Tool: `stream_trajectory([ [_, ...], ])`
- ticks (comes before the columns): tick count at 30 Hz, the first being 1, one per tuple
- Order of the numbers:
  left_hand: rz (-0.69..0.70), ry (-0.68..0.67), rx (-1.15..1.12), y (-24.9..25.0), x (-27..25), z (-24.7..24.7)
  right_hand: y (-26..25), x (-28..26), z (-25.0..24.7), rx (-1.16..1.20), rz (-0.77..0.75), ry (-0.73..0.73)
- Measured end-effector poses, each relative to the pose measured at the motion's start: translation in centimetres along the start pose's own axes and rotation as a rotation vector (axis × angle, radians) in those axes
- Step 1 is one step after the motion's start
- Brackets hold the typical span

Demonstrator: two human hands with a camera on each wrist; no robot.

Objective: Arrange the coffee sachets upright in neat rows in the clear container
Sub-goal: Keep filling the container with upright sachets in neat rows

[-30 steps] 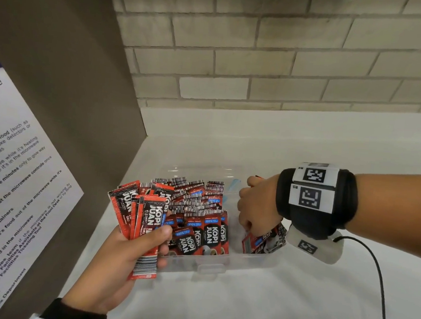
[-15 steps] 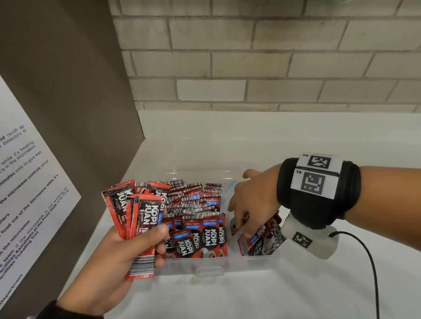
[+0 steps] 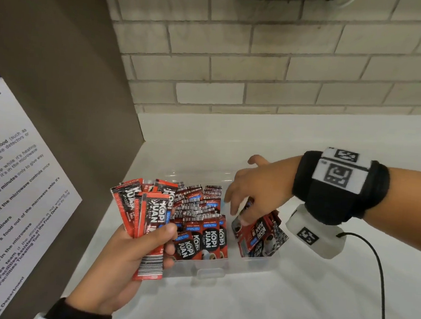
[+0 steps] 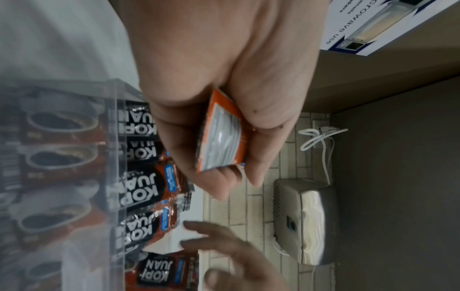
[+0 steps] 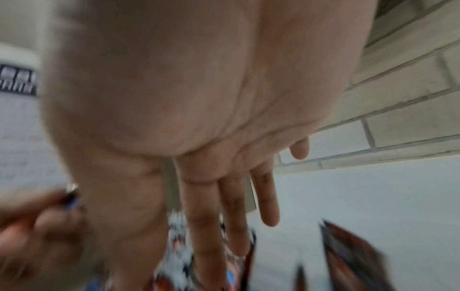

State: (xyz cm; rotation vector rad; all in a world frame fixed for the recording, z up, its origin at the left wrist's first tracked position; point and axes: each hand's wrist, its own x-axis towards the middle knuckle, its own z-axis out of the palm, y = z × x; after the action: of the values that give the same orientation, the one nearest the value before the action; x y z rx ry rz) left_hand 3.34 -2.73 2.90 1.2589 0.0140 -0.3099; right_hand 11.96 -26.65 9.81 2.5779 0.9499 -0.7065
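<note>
Coffee sachets stand in rows filling the left part of the clear container, while a leaning bunch slumps against its right wall, long axes tilted left. Your right hand hovers directly above that bunch, fingers spread and apparently holding nothing, though its wrist view is blurred. Your left hand grips a fanned bundle just outside the container's front-left corner.

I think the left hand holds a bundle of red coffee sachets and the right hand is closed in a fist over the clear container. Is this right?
Not quite. The right hand is open, fingers spread, as the head view shows. The left hand does hold the bundle of red coffee sachets by the clear plastic container.
</note>
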Motion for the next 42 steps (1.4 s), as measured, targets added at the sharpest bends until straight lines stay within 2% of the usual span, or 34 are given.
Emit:
stream_trajectory([
  [3,-0.015,-0.017,-0.004,0.4,-0.1,0.8,-0.2,-2.1,-1.7,0.25,0.017,0.305],
  [6,-0.024,-0.019,-0.009,0.9,-0.1,2.3,-1.8,-3.9,-2.7,0.639,0.012,0.613],
  [8,-0.008,-0.024,-0.014,1.1,-0.1,3.4,-3.9,-4.6,-2.5,0.933,-0.007,0.715],
  [10,0.031,-0.021,-0.011,1.3,-0.1,4.3,-6.1,-4.7,-1.6,1.128,-0.005,0.71],
  [14,0.129,-0.009,0.051,1.2,0.2,5.5,-9.2,-3.1,0.3,1.26,0.014,0.77],
  [17,0.138,-0.04,0.103,1.1,-0.2,5.8,-9.6,-1.6,0.8,1.309,0.067,0.844],
  [21,0.118,-0.032,-0.009,1.0,-0.8,4.6,-9.2,-0.9,1.0,1.534,-0.004,0.829],
  [23,0.127,0.01,-0.057,0.9,-0.8,4.0,-9.2,-0.8,1.1,1.527,0.037,0.887],
  [25,0.179,0.049,-0.071,0.9,-0.8,3.9,-9.6,-0.5,1.2,1.42,0.127,1.004],
  [27,0.251,0.078,-0.06,0.7,-0.6,4.1,-10.3,-0.4,1.2,1.318,0.147,1.077],
  [32,0.31,0.106,0.028,0.0,-0.5,3.8,-10.9,-0.1,1.6,1.271,0.116,0.947],
  [37,0.275,0.041,-0.054,-0.8,-1.5,3.6,-9.9,-0.2,2.4,1.356,0.001,0.905],
  [40,0.282,0.133,-0.056,-1.1,-1.8,3.9,-9.6,-0.2,3.2,1.411,-0.033,0.926],
  [42,0.273,0.188,-0.083,-1.4,-2.0,4.0,-9.0,-0.4,4.0,1.542,-0.084,0.941],
])
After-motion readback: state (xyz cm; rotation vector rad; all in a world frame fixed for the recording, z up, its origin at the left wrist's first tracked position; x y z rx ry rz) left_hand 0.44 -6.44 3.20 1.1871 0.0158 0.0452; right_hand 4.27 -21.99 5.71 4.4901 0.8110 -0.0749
